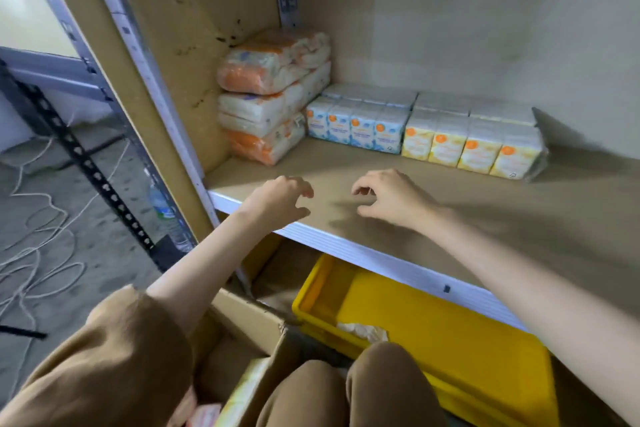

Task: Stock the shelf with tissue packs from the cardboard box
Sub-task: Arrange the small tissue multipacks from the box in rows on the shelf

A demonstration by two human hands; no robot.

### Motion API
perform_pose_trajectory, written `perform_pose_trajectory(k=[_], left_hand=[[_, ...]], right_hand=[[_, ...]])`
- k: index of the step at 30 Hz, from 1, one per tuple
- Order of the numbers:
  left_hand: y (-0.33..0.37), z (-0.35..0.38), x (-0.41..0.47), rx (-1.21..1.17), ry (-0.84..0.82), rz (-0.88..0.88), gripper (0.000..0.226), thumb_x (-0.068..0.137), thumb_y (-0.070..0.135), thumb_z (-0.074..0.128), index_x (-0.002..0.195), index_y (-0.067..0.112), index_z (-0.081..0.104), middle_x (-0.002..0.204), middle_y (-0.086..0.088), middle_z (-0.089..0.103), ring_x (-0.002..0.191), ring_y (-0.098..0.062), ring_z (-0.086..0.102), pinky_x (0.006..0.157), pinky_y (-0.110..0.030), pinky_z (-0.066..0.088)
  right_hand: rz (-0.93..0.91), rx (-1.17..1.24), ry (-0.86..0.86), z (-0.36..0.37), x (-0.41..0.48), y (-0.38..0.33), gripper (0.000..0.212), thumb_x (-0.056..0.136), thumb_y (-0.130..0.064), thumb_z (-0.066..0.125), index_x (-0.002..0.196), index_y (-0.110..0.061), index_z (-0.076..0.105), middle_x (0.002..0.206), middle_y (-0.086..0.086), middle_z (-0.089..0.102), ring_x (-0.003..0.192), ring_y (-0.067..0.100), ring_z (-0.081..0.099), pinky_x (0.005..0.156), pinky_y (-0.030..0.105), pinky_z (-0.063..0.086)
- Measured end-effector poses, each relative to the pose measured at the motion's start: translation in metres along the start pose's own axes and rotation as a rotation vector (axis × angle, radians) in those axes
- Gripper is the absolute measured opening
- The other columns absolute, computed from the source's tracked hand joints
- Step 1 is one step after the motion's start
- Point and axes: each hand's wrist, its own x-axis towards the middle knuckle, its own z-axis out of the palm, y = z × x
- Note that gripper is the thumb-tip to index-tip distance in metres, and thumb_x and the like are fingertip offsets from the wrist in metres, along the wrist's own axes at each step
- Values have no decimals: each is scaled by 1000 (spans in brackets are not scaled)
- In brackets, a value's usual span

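Note:
On the brown shelf board (467,204) three orange-and-white tissue packs (273,94) are stacked in the back left corner. Beside them stand a blue-and-white multipack (356,125) and a yellow-and-white multipack (471,146) against the back wall. My left hand (280,198) and my right hand (388,198) hover over the front of the shelf, a little apart, fingers curled and holding nothing. The cardboard box (252,322) sits open below at my knees, with a yellow pack (242,392) showing inside.
A yellow plastic crate (450,333) with crumpled white material lies under the shelf. The white shelf edge (363,253) runs diagonally. Metal uprights (138,55), a plastic bottle (162,204) and loose white cords (38,253) are at the left on the floor.

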Motion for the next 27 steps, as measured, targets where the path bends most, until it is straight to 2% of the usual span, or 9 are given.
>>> perform_pose_trajectory(k=[5,8,10,13,15,19,25,27], left_hand=[[-35,15,-98,-23,-37,-123,34,88,22,58,122,17,57,130,-1,57,114,-23,57,95,-37,47],[-57,28,-156,-35,-80,-215,34,89,21,56,123,16,57,128,-4,57,116,-21,57,99,-34,47],[-70,39,-191,-32,-106,-308,32,91,22,53,121,15,59,126,-5,58,117,-22,56,100,-33,44],[-99,66,-238,-19,-181,-425,29,88,26,55,114,14,60,118,-8,61,113,-27,58,95,-37,46],[-122,87,-263,-32,-237,-506,30,86,24,57,115,16,58,117,-7,60,114,-28,57,93,-40,49],[-162,123,-300,-60,-345,-618,34,87,23,58,120,14,57,124,-6,58,117,-26,55,92,-36,47],[-204,179,-312,-161,-406,-738,45,85,24,62,129,18,52,131,-6,55,118,-28,55,95,-36,47],[-213,195,-310,-192,-411,-765,49,85,24,62,131,16,49,133,-8,53,119,-29,54,97,-37,46]], right_hand=[[-179,132,-122,36,-12,-80,33,80,-19,67,112,-10,66,114,9,66,106,24,58,89,30,44],[-262,163,-224,68,-14,-119,32,79,-19,69,109,-10,67,110,10,68,104,25,60,89,33,47],[-295,167,-301,91,-16,-143,32,79,-21,69,109,-11,67,110,9,68,102,23,61,86,32,48],[-319,168,-423,132,-18,-172,33,81,-20,68,113,-10,66,110,8,67,94,18,59,77,26,46],[-312,161,-504,162,-15,-186,33,82,-19,67,113,-9,65,113,9,66,100,20,60,78,25,45],[-301,57,-628,214,-3,-207,35,82,-15,68,116,-9,64,122,10,63,110,25,60,92,33,49],[-313,-224,-792,283,11,-219,34,82,-6,64,116,-6,63,123,13,61,109,29,61,92,36,53],[-311,-291,-839,304,13,-218,35,82,-5,63,118,-6,62,124,13,60,107,29,61,84,33,53]])
